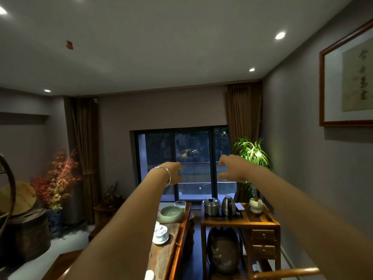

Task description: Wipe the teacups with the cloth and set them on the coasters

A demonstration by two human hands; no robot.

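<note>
Both my arms stretch straight out in front of me, high above the table, toward the dark window. My left hand (175,173), with a silver bangle at the wrist, has its fingers loosely curled and apart and holds nothing. My right hand (230,168) is also empty with spread fingers. Far below, on the long wooden tea table (165,257), stands a blue-and-white lidded cup on a saucer (160,233). A small white cup (149,275) shows at the bottom edge. No cloth or coasters are in view.
A green ceramic bowl (171,213) sits at the table's far end. To the right, a wooden side table (260,220) carries a steel pot (211,206), a kettle (228,205) and a white pot. A dark vase stands beneath it. Plants flank the window.
</note>
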